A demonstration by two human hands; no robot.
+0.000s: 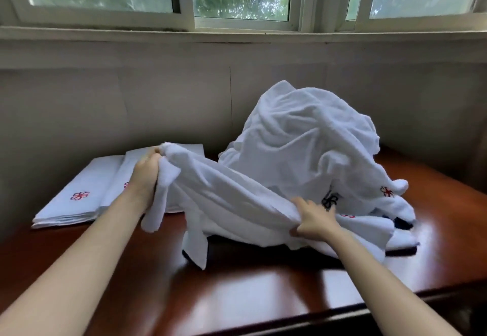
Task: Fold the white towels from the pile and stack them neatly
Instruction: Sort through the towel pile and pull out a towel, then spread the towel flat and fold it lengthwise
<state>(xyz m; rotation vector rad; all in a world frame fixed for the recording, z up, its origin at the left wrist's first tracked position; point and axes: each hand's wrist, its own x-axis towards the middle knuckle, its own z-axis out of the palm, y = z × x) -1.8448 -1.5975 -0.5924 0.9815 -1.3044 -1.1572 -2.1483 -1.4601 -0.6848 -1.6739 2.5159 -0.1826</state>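
Pulling one towel [232,193] from the pile [311,135]
Left hand [146,169] and right hand [313,221] both grip its edge; next, probably spread it flat.

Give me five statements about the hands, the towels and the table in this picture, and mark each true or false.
1. Both hands grip the same white towel. True: the left hand holds one end and the right hand bunches its lower edge.
2. The folded towels lie to the right of the pile. False: they lie to its left.
3. The pile sits on a glossy reddish-brown table. True.
4. The folded towels carry no marking. False: a red flower-like emblem shows on the top one.
5. The held towel is already folded flat. False: it hangs crumpled between the hands.
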